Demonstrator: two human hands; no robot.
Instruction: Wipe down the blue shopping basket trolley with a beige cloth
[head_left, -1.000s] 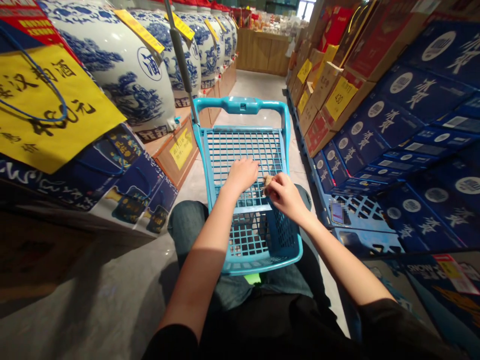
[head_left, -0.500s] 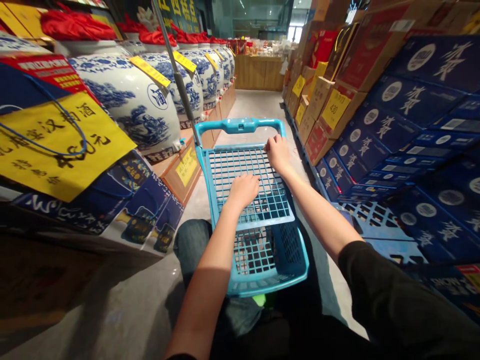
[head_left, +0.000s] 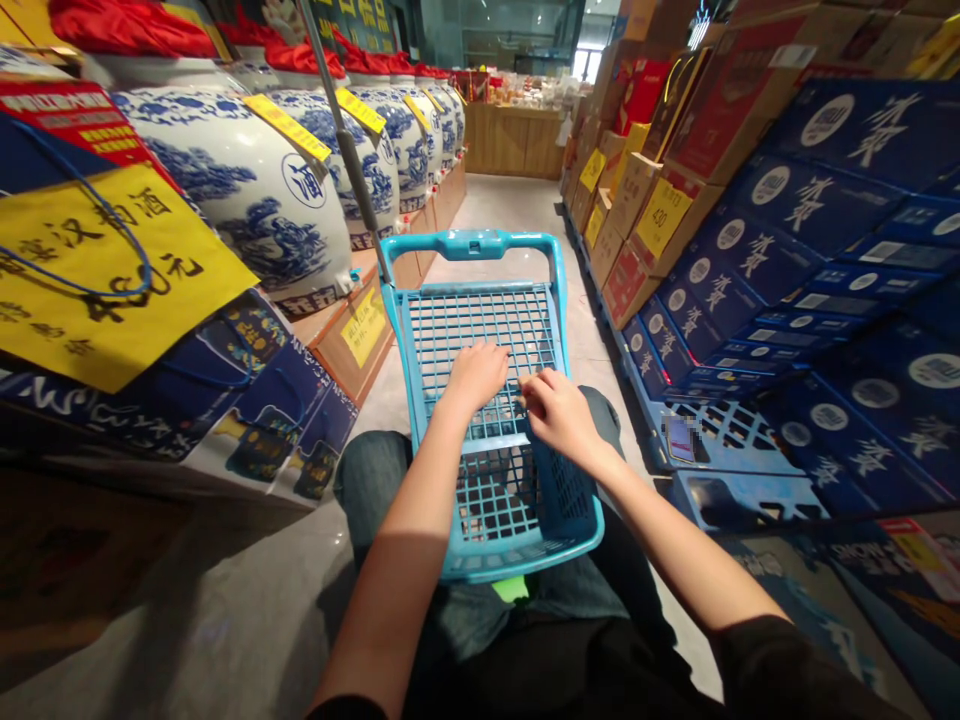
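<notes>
Fingers [head_left: 480, 365] curl loosely on a teal wire basket [head_left: 480, 320], between porcelain jars [head_left: 247, 190] and stacked cartons [head_left: 825, 200].

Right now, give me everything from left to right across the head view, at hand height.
yellow hanging sign → navy printed carton → left hand → right hand → blue plastic crate → navy boxes

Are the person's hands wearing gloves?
No, the left hand and right hand are both bare, held over the turquoise shopping cart.
</notes>
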